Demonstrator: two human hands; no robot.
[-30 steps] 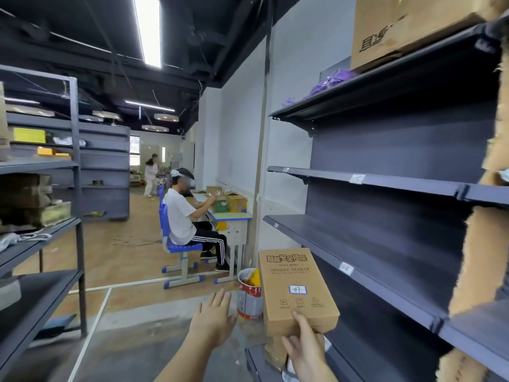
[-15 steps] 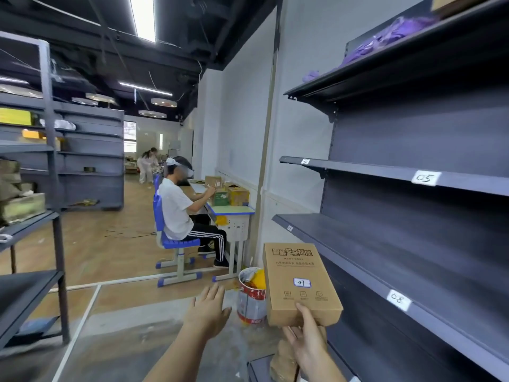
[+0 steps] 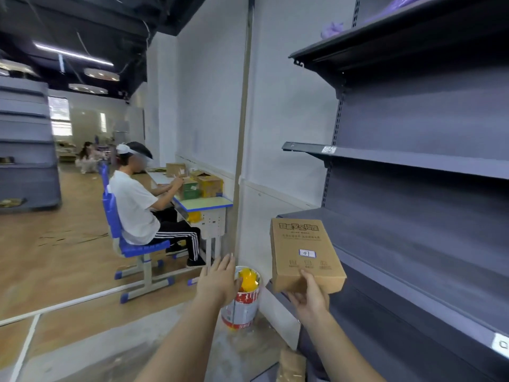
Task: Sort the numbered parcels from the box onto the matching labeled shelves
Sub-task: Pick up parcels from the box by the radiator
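Grey metal shelving (image 3: 413, 161) fills the right of the frame in a warehouse-like room with white walls and a wooden floor. At lower centre-right a brown cardboard parcel (image 3: 305, 252) is held up in front of the rack's near end, its white sticker reading what looks like 07 facing the camera. The right hand (image 3: 309, 299) grips its bottom edge, thumb on the front face and fingers curled underneath. The left hand (image 3: 220, 279) hovers just left of it, fingers straight, palm down, holding nothing.

Compared with a second ago, the view has swung left and closer to the rack's end; the 05 and 08 shelf labels seen half a second ago have slid out of frame, and only a blurred label (image 3: 329, 149) and a cut-off one (image 3: 501, 344) show now. The parcel is not yet shelved, and the search for its matching label seems to continue.

Behind the left hand a paint can (image 3: 241, 307) stands on the floor. At centre left a person (image 3: 137, 205) sits at a small desk (image 3: 203, 202).
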